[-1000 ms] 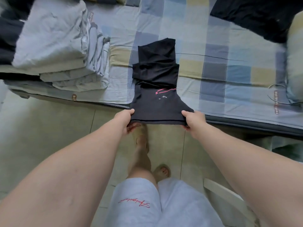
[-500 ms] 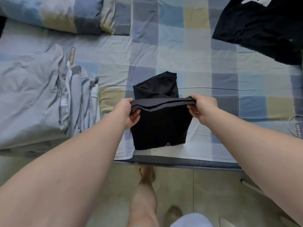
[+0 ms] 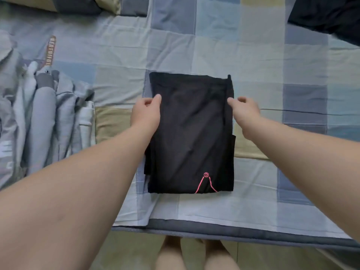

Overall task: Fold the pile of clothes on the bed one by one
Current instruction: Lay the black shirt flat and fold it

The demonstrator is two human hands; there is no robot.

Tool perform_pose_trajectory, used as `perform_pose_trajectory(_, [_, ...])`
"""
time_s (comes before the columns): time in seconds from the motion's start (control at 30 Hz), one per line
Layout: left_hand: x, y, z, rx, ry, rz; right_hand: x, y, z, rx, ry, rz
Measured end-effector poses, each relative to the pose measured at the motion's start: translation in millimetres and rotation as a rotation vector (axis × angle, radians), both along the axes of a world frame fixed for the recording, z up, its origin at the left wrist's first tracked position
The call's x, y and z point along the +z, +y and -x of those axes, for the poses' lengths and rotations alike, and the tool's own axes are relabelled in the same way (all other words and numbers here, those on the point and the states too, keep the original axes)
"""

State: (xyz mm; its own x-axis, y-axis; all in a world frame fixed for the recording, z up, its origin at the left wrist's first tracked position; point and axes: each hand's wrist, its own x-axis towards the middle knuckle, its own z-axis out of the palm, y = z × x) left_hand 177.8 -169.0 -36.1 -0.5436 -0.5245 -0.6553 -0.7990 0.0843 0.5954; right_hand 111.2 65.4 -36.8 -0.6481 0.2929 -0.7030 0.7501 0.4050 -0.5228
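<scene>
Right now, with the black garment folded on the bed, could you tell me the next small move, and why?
Probably slide both hands under the black garment and carry it to the grey folded stack at left. It already lies as a flat rectangle, the left hand and right hand sit at its side edges, and more dark clothing waits at the far right.
</scene>
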Motion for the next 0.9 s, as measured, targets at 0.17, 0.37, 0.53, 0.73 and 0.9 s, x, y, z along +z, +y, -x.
perform_pose_trajectory(0.17, [-31.6,4.8,-54.3,-0.189,-0.173,0.068,-43.6,35.0,-42.0,0.131,-0.188,-0.21])
perform_pose_trajectory(0.37, [-50.7,14.6,-75.4,-0.203,-0.243,-0.076,-55.5,42.1,-63.8,0.179,-0.234,0.095])
perform_pose_trajectory(0.53, [-37.9,21.0,-74.5,-0.201,-0.135,-0.151,-41.6,39.2,-58.6,0.242,-0.256,0.194])
perform_pose_trajectory(0.73, [27.8,17.6,-67.3,-0.043,-0.102,-0.32,30.5,30.6,-47.6,0.119,-0.27,0.306])
perform_pose_trajectory(0.9, [122.9,-2.4,-75.8,-0.03,-0.043,-0.331,128.5,20.6,-49.2,0.157,-0.263,0.357])
